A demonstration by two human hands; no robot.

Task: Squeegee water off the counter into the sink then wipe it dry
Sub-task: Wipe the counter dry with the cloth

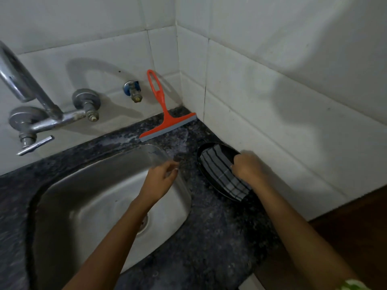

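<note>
An orange squeegee point(165, 114) with a grey blade leans against the tiled back wall, its blade on the dark speckled counter point(211, 233). The steel sink point(88, 197) is set into the counter at the left. A grey striped cloth point(222, 174) lies folded in a black oval tray point(206, 147) near the right wall. My right hand point(248, 166) pinches the cloth's right edge. My left hand point(160, 178) hovers over the sink's right rim, fingers apart and holding nothing. A pale wet patch point(180, 143) shows on the counter below the squeegee.
A metal faucet point(31, 109) with a lever juts from the back wall above the sink. A small tap with a blue ring point(133, 91) sits left of the squeegee handle. White tiled walls point(272, 101) meet in a corner. A brown surface point(356, 237) lies at the lower right.
</note>
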